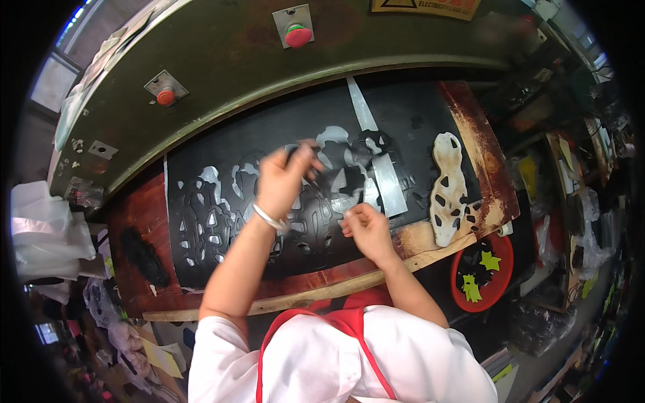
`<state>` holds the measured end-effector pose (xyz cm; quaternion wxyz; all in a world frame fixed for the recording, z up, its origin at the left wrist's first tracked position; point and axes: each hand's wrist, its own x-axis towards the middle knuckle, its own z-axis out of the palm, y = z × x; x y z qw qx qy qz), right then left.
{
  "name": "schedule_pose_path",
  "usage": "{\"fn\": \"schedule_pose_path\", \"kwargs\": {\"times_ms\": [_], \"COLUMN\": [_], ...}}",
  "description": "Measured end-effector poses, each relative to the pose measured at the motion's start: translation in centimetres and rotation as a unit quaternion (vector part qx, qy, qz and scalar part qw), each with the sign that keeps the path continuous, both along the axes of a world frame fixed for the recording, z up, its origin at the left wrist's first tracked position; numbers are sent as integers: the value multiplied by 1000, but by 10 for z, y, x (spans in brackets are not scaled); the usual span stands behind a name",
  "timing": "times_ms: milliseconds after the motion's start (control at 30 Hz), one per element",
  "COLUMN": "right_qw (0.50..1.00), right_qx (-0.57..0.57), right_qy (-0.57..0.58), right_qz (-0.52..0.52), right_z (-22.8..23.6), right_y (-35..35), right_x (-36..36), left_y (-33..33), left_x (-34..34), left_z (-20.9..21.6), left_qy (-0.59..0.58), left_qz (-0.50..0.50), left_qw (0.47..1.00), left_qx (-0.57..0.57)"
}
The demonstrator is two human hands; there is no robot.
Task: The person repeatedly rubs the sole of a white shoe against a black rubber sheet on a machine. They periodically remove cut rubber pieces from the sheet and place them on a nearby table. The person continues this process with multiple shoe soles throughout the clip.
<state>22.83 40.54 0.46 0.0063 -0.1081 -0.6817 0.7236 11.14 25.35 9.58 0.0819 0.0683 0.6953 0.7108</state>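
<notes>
pinching a small dark cut-out piece at its fingertips, the left hand (285,176) is raised over the upper middle of a black die-cut sheet (201,201) that lies across the wooden press board (470,134); its fingers are closed narrowly on that piece, and a silver bangle (269,219) sits on the wrist just below the grip. the right hand (366,228) is lower and to the right of the left one, well apart from it, its fingertips drawn together and pressed on the sheet near the lower end of a grey metal strip (390,185); whether it grips anything between them cannot be told. the sheet spreads out under and around both hands, punched through with many shoe-part shapes, pale gaps showing where pieces are out. to the right of the right hand, past the grey strip, a cream-coloured cutting die (449,188) with dark openings lies on the board. below and to the right of that, off the board's edge, a red round tray (504,252) holds black scraps and yellow-green star shapes. above the left hand's grip, on the green machine head, sit two red push buttons (297,35) in grey plates. far left of the hands, white plastic bags (47,232) are piled beside the board, and the person's white sleeves and red apron straps (349,322) fill the lower edge.
</notes>
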Motion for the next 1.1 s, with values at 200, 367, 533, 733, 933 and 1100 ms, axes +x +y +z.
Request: {"fn": "schedule_pose_path", "kwargs": {"times_ms": [200, 367, 533, 733, 933, 1100], "right_qw": [998, 961, 906, 740, 715, 810], "right_qx": [-40, 46, -334, -650, -678, -580], "right_qy": [-33, -138, -212, -172, -171, -78], "right_qz": [19, 237, 148, 14, -21, -5], "right_z": [-2, 1, -28, -27, -9, -11], "right_y": [13, 9, -7, -37, -64, -90], "right_x": [10, 61, 83, 109, 100, 74], "left_y": [-72, -76, -61, -65, -72, -71], "left_x": [-71, -24, 77, 98, 85, 88], "left_z": [128, 91, -27, -65, -65, -73], "left_qy": [279, 474, 475, 414, 394, 357], "left_qz": [185, 48, -149, -166, -226, -209], "left_qw": [941, 817, 782, 841, 851, 883], "left_qx": [61, -325, -375, -306, -264, -223]}}
